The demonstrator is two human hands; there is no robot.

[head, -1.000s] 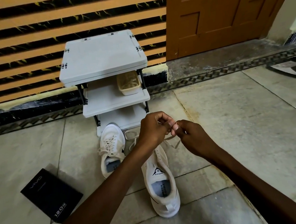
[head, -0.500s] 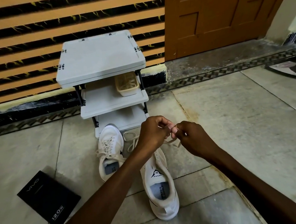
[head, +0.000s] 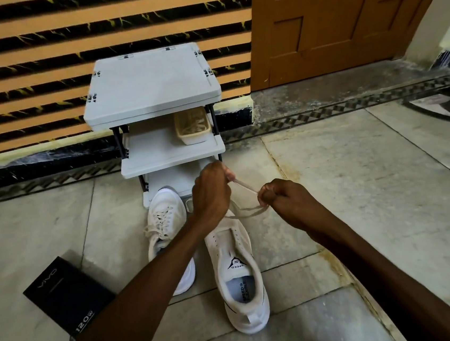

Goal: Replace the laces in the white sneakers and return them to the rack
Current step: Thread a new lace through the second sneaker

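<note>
The lace [head: 243, 187] is pinched taut between the left hand [head: 211, 192] and the right hand [head: 284, 200], both curled tight on it, just above the near sneaker [head: 241, 279] on the floor [head: 358, 184] before the rack [head: 151, 86] (likely drawn tight for threading).

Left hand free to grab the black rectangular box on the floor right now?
Probably not yet: the left hand pinches the white lace, stretched to the right hand. Only a white sneaker lies between it and the black rectangular box, so after letting go, likely yes.
</note>
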